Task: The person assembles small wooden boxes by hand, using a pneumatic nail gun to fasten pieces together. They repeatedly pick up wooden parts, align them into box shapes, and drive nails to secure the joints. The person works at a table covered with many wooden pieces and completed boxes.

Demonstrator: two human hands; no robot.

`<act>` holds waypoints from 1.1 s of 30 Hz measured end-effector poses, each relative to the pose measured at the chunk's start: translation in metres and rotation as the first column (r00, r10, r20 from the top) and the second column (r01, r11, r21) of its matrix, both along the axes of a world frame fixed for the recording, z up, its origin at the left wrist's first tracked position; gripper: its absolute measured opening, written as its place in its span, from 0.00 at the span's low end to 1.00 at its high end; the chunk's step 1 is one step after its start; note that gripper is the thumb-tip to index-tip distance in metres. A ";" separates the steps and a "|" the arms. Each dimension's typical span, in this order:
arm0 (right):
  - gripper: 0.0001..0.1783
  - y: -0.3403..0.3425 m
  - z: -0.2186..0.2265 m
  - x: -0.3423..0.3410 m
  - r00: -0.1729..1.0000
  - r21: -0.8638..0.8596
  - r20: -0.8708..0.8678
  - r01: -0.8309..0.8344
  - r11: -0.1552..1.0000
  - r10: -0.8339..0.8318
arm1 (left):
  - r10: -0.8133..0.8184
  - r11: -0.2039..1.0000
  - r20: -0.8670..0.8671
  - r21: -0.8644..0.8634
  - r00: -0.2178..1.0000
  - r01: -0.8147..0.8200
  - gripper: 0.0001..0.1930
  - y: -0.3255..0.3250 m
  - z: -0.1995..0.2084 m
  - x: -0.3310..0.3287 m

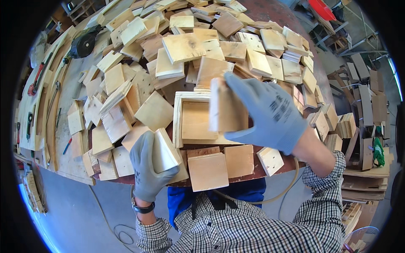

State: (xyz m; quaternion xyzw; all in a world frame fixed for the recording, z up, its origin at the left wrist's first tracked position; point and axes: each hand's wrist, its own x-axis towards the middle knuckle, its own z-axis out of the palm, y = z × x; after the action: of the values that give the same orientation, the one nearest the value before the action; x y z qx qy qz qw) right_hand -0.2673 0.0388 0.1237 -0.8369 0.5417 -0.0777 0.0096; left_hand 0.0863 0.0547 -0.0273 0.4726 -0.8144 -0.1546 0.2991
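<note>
The right hand, in a grey glove, is closed around a tan block, which is blurred and tilted on edge. The thumb lies at its lower end and the fingers at its upper end, so the block sits on the left side of that hand, between the thumb and fingers. It covers the right part of a square wooden frame; whether it touches the frame, I cannot tell. The frame's left wall and part of its tan inside show to the left of the block.

The left hand, gloved the same way, grips a pale block near the front edge of the worktop. This block stands tilted, to the right of the palm, with the thumb across its lower end and the fingers behind its left side. It is near the frame's lower left corner. A watch circles the left wrist.

In front of the frame lie 2 square blocks, a left block and a right block, with a white-faced block farther right. Beyond the hands rises a large heap of blocks. At the far left lie a red-handled tool and a black tool with a round body.
</note>
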 end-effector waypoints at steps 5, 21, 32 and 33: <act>0.55 0.006 -0.034 0.036 0.978 -0.065 -0.186 -0.112 0.992 0.098 | -0.034 0.999 -0.024 -0.029 0.999 0.034 0.55 -0.003 -0.006 -0.002; 0.40 0.017 -0.098 0.053 0.983 -0.368 -0.185 -0.064 0.928 -0.006 | -0.027 1.000 0.010 -0.016 1.000 0.027 0.54 -0.002 -0.003 -0.006; 0.34 0.016 -0.086 0.045 0.982 -0.169 0.182 0.087 0.982 -0.056 | -0.013 1.000 -0.019 -0.009 1.000 0.013 0.54 -0.001 0.001 -0.005; 0.34 0.016 -0.086 0.043 0.980 -0.170 0.193 0.081 0.982 -0.048 | -0.018 1.000 -0.023 -0.008 1.000 0.018 0.54 -0.002 0.000 -0.005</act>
State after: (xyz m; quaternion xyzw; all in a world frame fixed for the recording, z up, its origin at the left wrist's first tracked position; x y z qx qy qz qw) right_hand -0.2242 0.0549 0.0378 -0.8052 0.5562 -0.2047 -0.0163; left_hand 0.0809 0.0528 -0.0268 0.4624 -0.8158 -0.1595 0.3086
